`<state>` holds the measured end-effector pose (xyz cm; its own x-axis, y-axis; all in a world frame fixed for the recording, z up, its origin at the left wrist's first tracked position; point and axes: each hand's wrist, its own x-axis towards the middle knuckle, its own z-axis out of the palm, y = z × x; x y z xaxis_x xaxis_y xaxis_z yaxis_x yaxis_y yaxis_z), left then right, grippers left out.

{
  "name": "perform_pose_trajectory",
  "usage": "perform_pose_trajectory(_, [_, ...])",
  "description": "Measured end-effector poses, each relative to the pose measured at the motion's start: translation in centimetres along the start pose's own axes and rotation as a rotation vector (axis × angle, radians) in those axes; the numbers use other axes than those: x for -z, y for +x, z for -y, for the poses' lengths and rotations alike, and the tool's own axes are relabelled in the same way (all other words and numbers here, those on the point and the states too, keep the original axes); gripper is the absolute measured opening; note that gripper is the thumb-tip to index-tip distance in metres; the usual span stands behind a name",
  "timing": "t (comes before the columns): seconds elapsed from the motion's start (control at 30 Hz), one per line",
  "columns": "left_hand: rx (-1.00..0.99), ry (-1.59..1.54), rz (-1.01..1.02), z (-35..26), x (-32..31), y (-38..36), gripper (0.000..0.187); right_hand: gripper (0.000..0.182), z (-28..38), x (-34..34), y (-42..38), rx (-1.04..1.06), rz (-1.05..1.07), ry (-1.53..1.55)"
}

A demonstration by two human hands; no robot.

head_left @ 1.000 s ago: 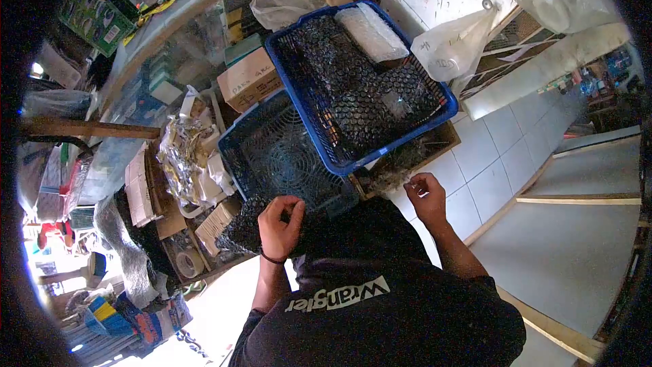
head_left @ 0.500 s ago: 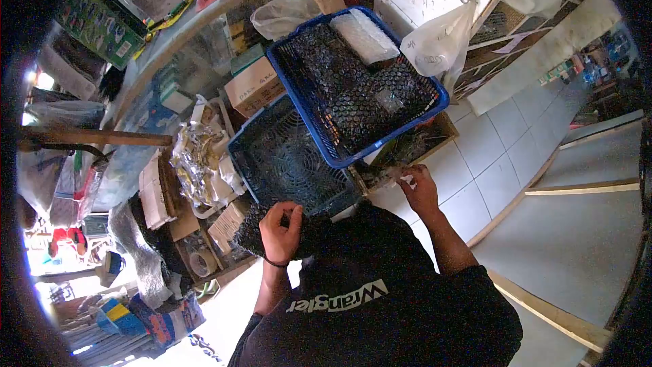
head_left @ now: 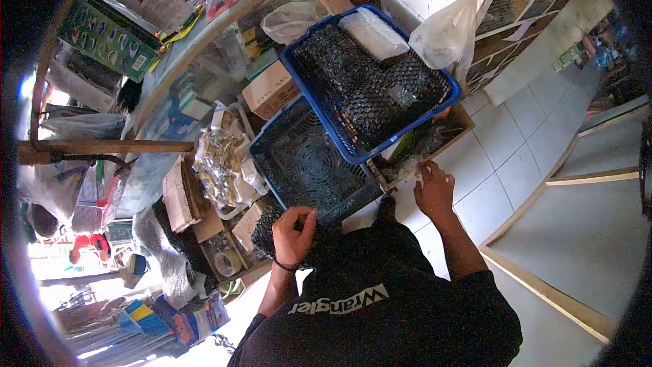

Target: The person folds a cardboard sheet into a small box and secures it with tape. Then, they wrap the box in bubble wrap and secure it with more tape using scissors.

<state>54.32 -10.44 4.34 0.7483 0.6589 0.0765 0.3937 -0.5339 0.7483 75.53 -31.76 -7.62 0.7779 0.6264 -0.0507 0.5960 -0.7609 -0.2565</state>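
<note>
My left hand (head_left: pixel 293 236), fingers curled, is closed on a piece of black bubble wrap (head_left: pixel 263 232) held low against my body. Part of the wrap is hidden behind the hand and forearm. My right hand (head_left: pixel 435 191) is by the corner of an open box (head_left: pixel 462 126), with its fingers bent around the edge of a small wisp of clear plastic (head_left: pixel 409 168). Ahead of both hands stands a blue basket (head_left: pixel 360 158) filled with black bubble-wrapped packages (head_left: pixel 353 88) and one white bubble-wrapped package (head_left: pixel 375 34). A dark teal basket (head_left: pixel 305 156) sits partly under it.
On the left are a white tray of foil-like packets (head_left: pixel 224 156), a cardboard box (head_left: pixel 268 88), a tape roll (head_left: pixel 227 263) and a glass counter (head_left: pixel 204 61). A wooden bar (head_left: pixel 136 147) juts in. Wood-framed panels (head_left: pixel 570 231) stand at right, beside white floor tiles (head_left: pixel 516 143).
The view has shifted, so the surroundings appear further right. My right hand's fingers look more spread around the clear plastic. My left hand keeps its curled grip on the black bubble wrap.
</note>
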Motion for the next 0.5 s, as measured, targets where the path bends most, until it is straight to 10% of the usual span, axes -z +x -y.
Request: perform_pose_trajectory(0.5, [-0.038, -0.062, -0.081, 2.5, 3.9, -1.3, 0.009, 0.028, 1.9, 0.0, 0.3, 0.033, -0.357, 0.204])
